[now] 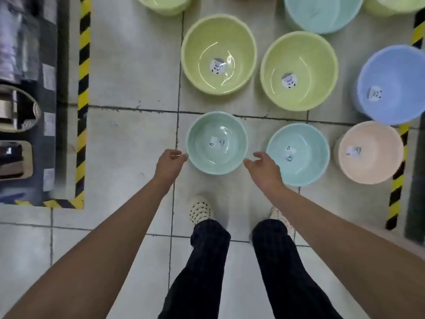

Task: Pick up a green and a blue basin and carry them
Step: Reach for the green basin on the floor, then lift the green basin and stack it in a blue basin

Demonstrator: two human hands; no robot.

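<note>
Both hands reach down to small pale-green round glossy plastic basin [202, 137] on white tiled floor [128, 139].
Left hand [171, 161] at basin's 8 o'clock rim, fingers curled against it; cannot tell if it grips. Right hand [263, 168] at 4 o'clock rim, fingers loose and spread, released, holding nothing. Both arms bare, stretched straight. Small light-blue round smooth plastic basin [305, 143] sits on floor at green one's 3 o'clock, near but apart, untouched.

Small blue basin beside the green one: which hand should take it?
Right, most likely. The right hand sits between the green basin and the small blue basin, close to the blue rim. The left hand is at the green basin's far rim.
</note>
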